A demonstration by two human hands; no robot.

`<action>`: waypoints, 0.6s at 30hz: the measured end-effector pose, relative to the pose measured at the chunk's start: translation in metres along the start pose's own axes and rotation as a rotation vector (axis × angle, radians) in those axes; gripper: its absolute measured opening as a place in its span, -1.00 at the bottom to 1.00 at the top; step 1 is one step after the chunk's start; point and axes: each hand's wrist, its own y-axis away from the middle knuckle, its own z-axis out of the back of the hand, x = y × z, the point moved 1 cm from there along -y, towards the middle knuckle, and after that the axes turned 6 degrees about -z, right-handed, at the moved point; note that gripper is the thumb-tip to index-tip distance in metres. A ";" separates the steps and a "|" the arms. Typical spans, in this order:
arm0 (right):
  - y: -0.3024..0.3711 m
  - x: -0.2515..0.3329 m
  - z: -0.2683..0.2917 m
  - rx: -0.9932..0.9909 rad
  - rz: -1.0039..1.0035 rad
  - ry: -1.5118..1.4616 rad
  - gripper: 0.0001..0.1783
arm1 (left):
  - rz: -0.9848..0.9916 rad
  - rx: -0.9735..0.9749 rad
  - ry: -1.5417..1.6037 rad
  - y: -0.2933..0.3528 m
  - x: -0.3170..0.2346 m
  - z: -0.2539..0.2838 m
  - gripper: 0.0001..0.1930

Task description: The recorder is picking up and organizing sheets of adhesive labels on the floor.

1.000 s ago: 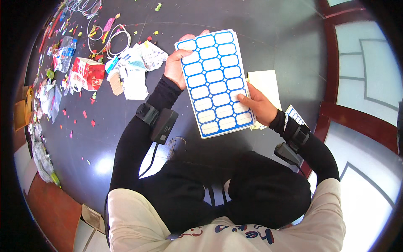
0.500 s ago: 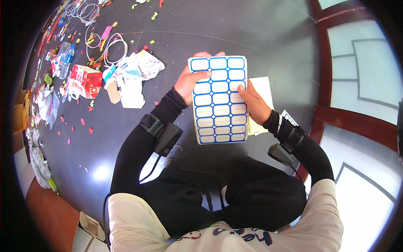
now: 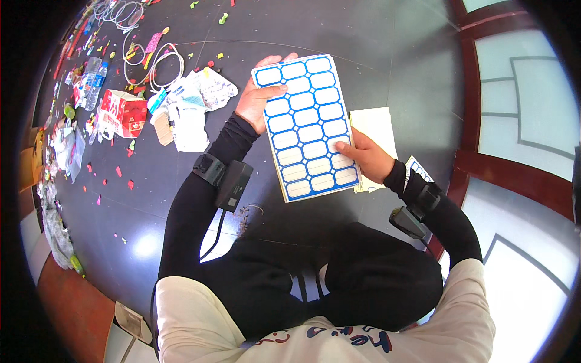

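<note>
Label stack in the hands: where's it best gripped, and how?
Probably pinched at its long edges, from left and right: the label stack is flat, thin and oblong, and the left hand and right hand hold opposite edges.

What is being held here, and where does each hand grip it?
A stack of blue-bordered label sheets: the left hand grips its upper left edge, the right hand its lower right edge.

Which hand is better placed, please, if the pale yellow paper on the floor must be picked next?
Probably the right hand: it appears nearer the pale yellow paper. Both hold the label sheets, but the left hand grips near their far left corner.
</note>
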 end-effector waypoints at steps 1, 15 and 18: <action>-0.002 -0.004 0.000 0.004 0.018 -0.031 -0.54 | 0.000 0.000 0.000 0.000 0.000 -0.001 -0.45; -0.005 -0.015 0.001 -0.129 0.165 -0.067 -0.53 | 0.378 -0.192 -0.068 0.026 0.027 -0.023 -0.68; -0.001 -0.007 -0.004 -0.116 0.137 -0.091 -0.51 | 0.361 -0.195 -0.069 0.027 0.023 -0.025 -0.70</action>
